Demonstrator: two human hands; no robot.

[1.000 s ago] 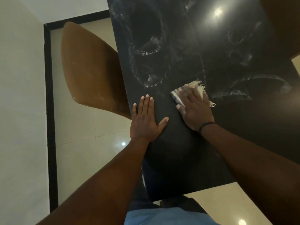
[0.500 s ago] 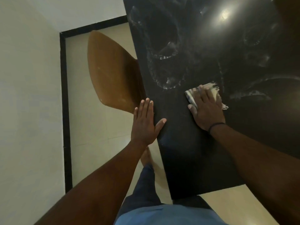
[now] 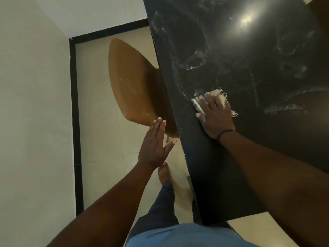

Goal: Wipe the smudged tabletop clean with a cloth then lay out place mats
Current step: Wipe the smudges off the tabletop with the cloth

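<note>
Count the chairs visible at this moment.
2. One brown moulded chair stands at the left edge of the black tabletop, ahead of the open left hand. A second brown one barely shows in the top right corner. Others may sit outside the frame.

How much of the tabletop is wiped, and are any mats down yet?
Done: the near strip of the tabletop looks smear-free. In hand: the right hand presses the cloth flat at the smears' edge; the left hand is off the table. Left: smears beyond; no mats visible.
</note>
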